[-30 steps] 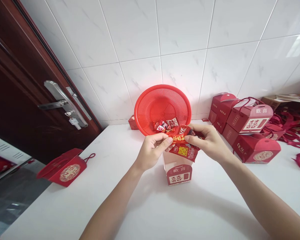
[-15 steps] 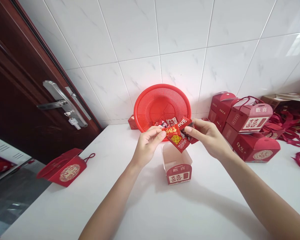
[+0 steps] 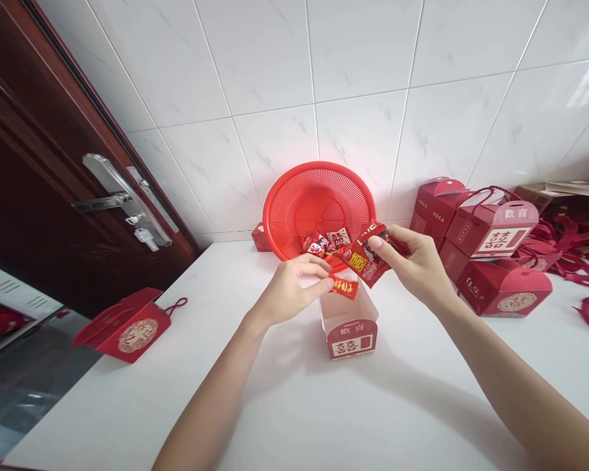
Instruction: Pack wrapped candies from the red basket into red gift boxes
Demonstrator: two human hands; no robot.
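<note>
Between the thumb and fingers of my left hand [image 3: 294, 288] is a small red candy [image 3: 344, 286] with yellow lettering, held over the open top of a red and white gift box [image 3: 352, 337]. My right hand [image 3: 412, 258] grips red candy packets [image 3: 368, 258], one printed with a yellow double-happiness sign; how many it holds I cannot tell. The packets are up and to the right of the box, apart from it. Behind both hands a red plastic basket [image 3: 319, 190] leans against the wall, with several wrapped candies [image 3: 324, 243] in its lower part.
Red gift boxes [image 3: 500, 288] are stacked on the right, beside a heap of dark red ribbons [image 3: 569, 248]. Another red box [image 3: 135, 330] with a cord loop lies at the table's left edge. A brown door [image 3: 39, 163] with a metal handle is at the left.
My left hand has lowered its candy from beside the packets to the box opening. My right hand has shifted slightly to the right with its packets, and the basket's candies show more.
</note>
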